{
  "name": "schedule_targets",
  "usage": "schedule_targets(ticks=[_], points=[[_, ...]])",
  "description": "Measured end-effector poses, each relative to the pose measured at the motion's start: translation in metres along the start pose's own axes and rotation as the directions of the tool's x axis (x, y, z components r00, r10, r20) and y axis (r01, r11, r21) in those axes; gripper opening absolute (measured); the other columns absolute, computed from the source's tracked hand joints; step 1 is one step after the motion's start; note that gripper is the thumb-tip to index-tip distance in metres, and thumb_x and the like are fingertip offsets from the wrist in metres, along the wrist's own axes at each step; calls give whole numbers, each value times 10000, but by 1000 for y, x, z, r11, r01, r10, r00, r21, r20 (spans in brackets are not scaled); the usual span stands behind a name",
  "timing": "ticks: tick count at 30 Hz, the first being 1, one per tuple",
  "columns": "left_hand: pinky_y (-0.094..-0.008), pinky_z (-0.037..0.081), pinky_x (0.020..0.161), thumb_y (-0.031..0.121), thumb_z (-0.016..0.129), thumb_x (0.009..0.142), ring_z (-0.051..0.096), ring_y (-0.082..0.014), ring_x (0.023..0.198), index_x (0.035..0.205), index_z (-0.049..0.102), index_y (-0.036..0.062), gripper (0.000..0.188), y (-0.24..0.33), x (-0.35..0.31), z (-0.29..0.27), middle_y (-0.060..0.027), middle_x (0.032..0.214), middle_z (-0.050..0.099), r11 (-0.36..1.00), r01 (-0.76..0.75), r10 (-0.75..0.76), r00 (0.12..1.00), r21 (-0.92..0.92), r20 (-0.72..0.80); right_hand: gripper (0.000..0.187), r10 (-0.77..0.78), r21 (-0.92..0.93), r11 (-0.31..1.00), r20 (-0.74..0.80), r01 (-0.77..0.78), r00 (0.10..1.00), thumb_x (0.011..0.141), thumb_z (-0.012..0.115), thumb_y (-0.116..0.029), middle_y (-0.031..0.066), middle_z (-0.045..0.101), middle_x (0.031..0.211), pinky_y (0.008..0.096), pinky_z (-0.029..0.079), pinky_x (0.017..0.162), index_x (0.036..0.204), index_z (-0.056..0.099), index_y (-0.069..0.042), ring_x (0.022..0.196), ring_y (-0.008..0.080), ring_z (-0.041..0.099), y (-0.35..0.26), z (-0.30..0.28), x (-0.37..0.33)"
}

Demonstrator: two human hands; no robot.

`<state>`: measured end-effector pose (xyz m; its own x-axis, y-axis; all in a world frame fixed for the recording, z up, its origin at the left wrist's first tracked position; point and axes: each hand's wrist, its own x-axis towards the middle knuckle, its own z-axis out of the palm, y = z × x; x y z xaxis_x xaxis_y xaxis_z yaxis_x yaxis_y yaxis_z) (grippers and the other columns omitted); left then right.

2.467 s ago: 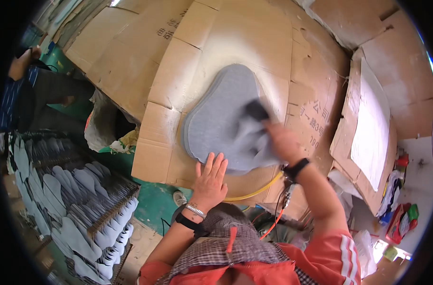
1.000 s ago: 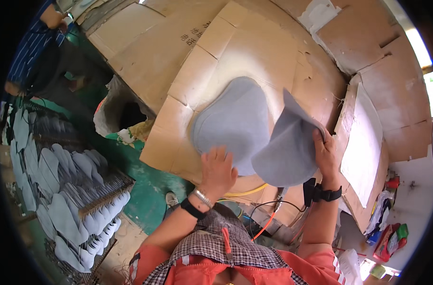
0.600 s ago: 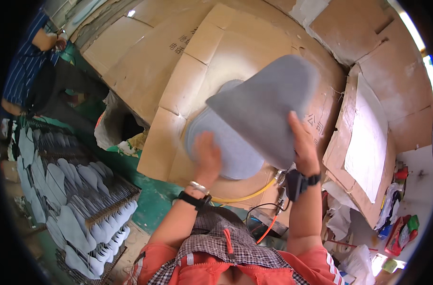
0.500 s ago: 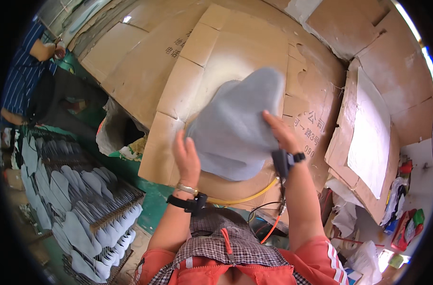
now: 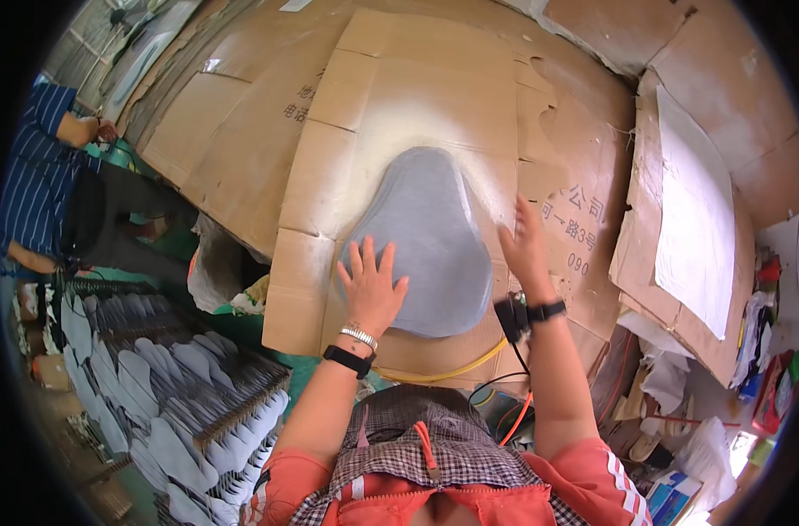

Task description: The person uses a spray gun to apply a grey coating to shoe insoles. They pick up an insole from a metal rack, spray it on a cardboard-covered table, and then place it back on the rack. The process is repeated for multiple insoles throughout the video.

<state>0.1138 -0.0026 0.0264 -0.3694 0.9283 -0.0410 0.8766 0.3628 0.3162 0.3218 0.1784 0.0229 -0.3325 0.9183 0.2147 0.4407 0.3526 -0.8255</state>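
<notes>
A grey pear-shaped piece [image 5: 430, 263] lies on a cardboard sheet [image 5: 426, 70], narrow end away from me. Its edge looks layered, so it may be several sheets stacked; I cannot tell. My left hand [image 5: 371, 285] rests on its lower left part, open, with the fingers spread. Off its right edge is my right hand [image 5: 527, 250], open and empty, fingers stretched upward, over the cardboard. Whitish overspray marks the cardboard around the narrow end.
At the left, a rack [image 5: 180, 377] carries several grey-white sole-shaped pieces. A person in a striped shirt [image 5: 44, 175] stands beyond it. A yellow hose [image 5: 452, 375] curves along the near edge. A cardboard panel with white paper [image 5: 693, 210] leans at the right.
The grey piece, half a second ago raised and bent at its far right, now lies flat. My left hand has moved onto it; my right hand has come away from it.
</notes>
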Motion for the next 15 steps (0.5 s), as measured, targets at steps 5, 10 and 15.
schedule_targets(ticks=[5,10,15], points=[[-640,160,1046,345,606,843,171,-425,1363,1366,393,111,611,6,-19,4,-228,1456,254,999,47,-47,999,10,7,754,71,-698,715,119,33,990,671,750,-243,222,467,1242,457,392,951,1309,420,-14,1110,393,451,-17,-60,-136],[-655,154,1037,356,592,849,160,-433,1363,1364,386,105,610,7,-28,9,-226,1460,247,998,70,-70,997,-2,-31,749,146,-731,658,-108,-179,983,658,736,-213,217,432,1268,472,377,963,1312,422,-27,1143,395,428,-25,-39,-168],[-511,307,1019,234,571,868,397,-375,1232,1235,500,38,422,-37,-40,-7,-208,1305,458,960,-6,-55,976,-279,-211,740,148,-647,683,-333,-340,931,674,737,-230,214,501,1198,459,422,894,1312,413,-42,1092,384,486,-14,-57,-176]])
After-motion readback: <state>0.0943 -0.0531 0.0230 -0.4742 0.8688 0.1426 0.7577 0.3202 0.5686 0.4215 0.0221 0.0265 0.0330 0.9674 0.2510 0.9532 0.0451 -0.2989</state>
